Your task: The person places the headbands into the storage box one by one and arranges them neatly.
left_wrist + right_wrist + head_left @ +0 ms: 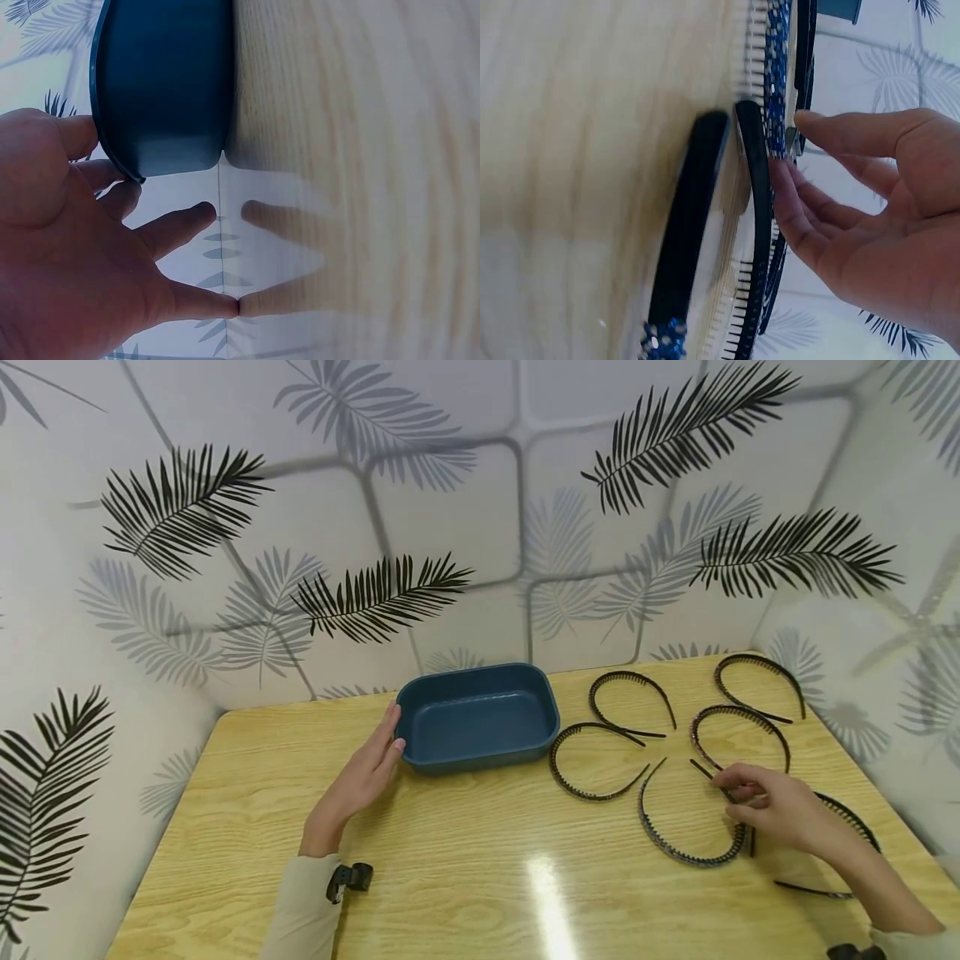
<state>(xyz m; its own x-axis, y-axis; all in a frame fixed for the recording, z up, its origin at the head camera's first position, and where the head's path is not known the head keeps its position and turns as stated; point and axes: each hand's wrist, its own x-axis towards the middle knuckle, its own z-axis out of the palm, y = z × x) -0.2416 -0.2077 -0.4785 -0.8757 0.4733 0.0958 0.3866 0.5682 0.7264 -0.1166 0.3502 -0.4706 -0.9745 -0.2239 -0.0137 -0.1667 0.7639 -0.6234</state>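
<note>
My left hand [367,768] rests against the left end of a dark blue rectangular basin [476,756]. Its fingers are straight, with the spread fingertips in the left wrist view touching the basin's wall and rim. On the right, my right hand [772,802] pinches the side of a toothed headband [693,860] that lies on the table, its fingertips covering part of the band. In the right wrist view this band shows blue sequins [777,75] between thumb and fingers. Beneath my right forearm lies another headband [855,814], partly hidden.
More dark headbands spread over the table's right half: one [592,796] beside the basin, one [630,675] behind it, one [738,710] beyond my right hand, one [757,658] at the back right. The wooden table [450,877] meets a leaf-patterned backdrop [465,527].
</note>
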